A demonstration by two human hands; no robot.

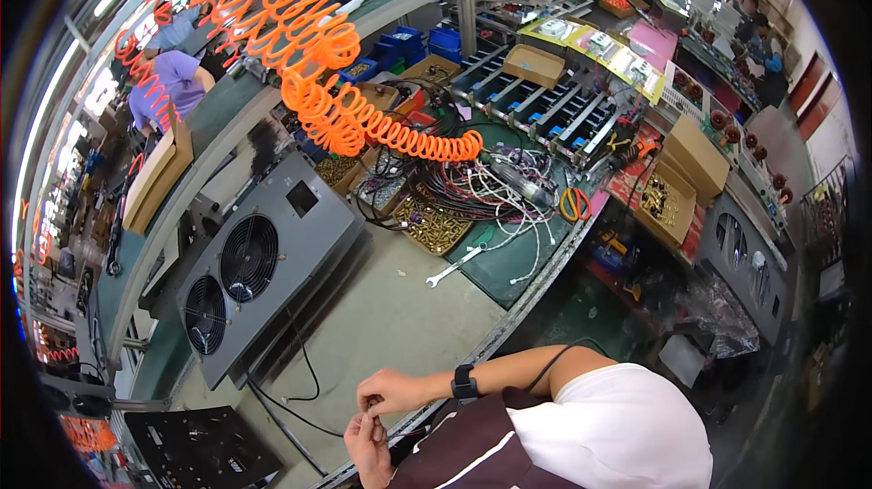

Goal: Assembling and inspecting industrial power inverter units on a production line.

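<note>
A purple-shirted person (168, 85) stands at the upper left of the frame, above a grey panel (272, 257) with two round fans, tilted at centre left. From its lower end a black cable (313, 425) runs to the left hand (368, 451), at bottom centre, fingers curled. The right hand (392, 392), just above, meets it with bent fingertips; what they pinch cannot be told. Mid-frame, brass fittings (434, 224) fill a box near a wrench (454, 266); red-orange-handled pliers (574, 205) lie farther right.
</note>
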